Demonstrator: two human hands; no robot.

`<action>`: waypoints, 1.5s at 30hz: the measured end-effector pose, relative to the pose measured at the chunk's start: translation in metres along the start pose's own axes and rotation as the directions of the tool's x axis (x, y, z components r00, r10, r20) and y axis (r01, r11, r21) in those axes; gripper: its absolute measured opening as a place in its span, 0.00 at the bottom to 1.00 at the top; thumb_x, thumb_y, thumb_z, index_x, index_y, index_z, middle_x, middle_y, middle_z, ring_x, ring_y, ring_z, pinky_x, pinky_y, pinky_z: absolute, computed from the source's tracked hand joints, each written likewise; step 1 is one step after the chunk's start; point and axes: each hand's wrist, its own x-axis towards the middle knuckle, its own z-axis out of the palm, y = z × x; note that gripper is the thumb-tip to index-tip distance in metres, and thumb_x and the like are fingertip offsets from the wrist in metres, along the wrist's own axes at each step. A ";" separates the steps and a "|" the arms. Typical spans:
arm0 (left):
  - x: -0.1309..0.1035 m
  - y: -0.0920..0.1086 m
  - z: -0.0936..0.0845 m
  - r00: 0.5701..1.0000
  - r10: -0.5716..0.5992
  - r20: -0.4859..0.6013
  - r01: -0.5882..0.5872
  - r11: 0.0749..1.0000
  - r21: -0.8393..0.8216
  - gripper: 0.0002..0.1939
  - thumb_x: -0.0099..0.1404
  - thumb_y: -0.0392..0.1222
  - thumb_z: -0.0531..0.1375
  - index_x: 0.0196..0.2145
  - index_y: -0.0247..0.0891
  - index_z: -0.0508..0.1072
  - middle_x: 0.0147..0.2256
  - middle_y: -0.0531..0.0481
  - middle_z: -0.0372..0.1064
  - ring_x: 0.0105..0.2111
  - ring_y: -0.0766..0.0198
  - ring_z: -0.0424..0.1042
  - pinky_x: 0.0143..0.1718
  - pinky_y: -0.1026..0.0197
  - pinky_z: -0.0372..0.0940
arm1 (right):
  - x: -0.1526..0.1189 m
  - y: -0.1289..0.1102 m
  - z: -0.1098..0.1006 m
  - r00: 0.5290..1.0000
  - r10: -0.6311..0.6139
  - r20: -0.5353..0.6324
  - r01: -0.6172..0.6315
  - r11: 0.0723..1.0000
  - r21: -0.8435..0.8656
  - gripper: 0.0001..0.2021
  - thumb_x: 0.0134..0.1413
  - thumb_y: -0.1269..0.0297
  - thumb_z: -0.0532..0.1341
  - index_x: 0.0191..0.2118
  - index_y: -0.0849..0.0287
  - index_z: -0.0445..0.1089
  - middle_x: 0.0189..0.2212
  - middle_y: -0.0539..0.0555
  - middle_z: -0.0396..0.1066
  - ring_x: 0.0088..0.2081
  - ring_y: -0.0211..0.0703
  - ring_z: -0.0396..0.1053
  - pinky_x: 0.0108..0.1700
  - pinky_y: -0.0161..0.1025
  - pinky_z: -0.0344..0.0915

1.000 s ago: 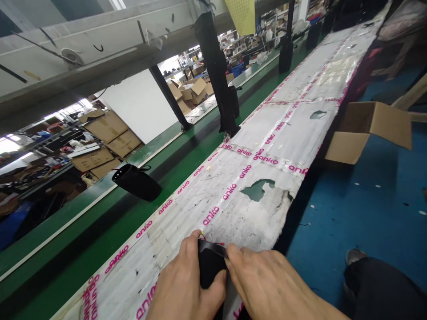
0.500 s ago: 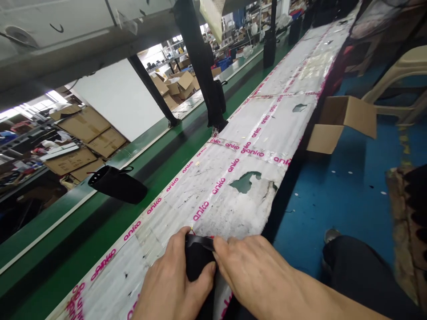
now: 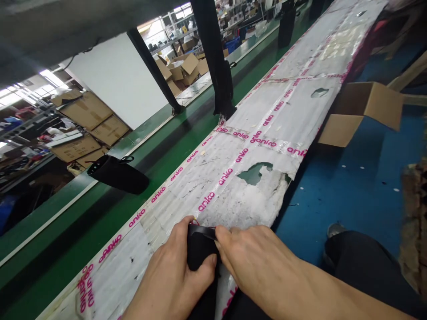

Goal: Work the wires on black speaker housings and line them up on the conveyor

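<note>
Gripping: your left hand (image 3: 176, 271), fingers and thumb closed around a black fabric-covered cylinder (image 3: 200, 251).
Rim: your right hand (image 3: 256, 255) pinches its dark edge (image 3: 203, 231); step in hand, judged: working that edge.
Wires (image 3: 195, 220): thin, beside left fingertip; any next move calls for care there.
Cylinder position: between both hands, over the taped sheet (image 3: 182, 191).

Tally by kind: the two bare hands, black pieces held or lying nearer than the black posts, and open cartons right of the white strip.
Hands: 2 (left hand, right hand)
Black pieces: 2 (held piece, lying piece)
Open cartons: 1 (carton)
Total: 5
</note>
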 end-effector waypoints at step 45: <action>-0.022 -0.004 -0.001 0.999 0.035 -0.004 -0.035 0.995 -0.098 0.37 0.67 0.59 0.49 0.69 0.52 0.39 0.70 0.53 0.41 0.69 0.54 0.45 0.68 0.43 0.44 | -0.048 0.010 -0.007 0.965 0.168 -0.201 -0.078 0.918 0.388 0.12 0.71 0.66 0.44 0.43 0.55 0.63 0.27 0.48 0.72 0.26 0.42 0.71 0.30 0.38 0.62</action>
